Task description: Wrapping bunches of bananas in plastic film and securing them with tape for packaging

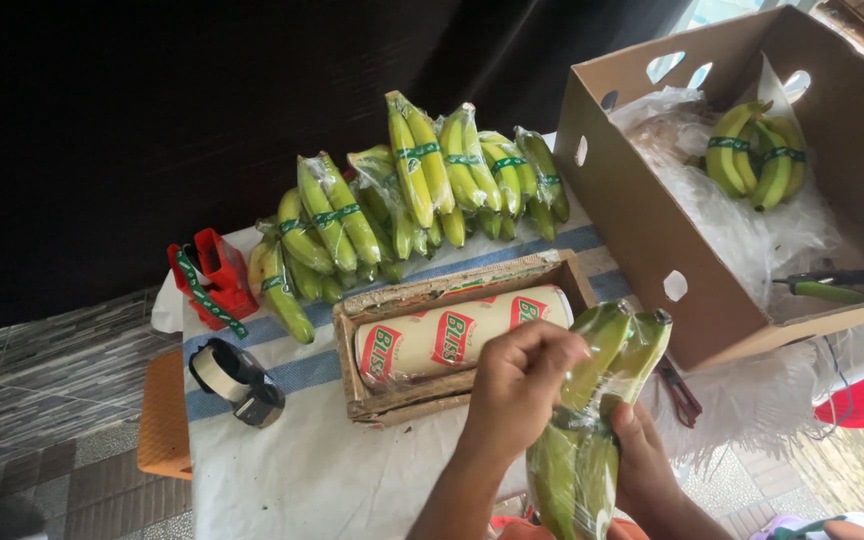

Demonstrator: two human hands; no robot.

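Dark cloth hangs behind a desk [302, 470] covered with a white sheet that carries blue stripes. Near the front edge, the left hand [517, 385] grips the upper side of a banana bunch [592, 420] wrapped in clear film, fingers closed on the film. The right hand [642, 465] supports the same bunch from below, fingers curled around it. Just behind the hands, a film roll [452, 335] lies in a shallow cardboard tray [372, 405]. Wrapped banana bunches [402, 200] line the far edge. A red tape dispenser [214, 278] and a tape roll [232, 378] sit at the left. A large cardboard box [642, 230] at the right holds another bunch [757, 155].
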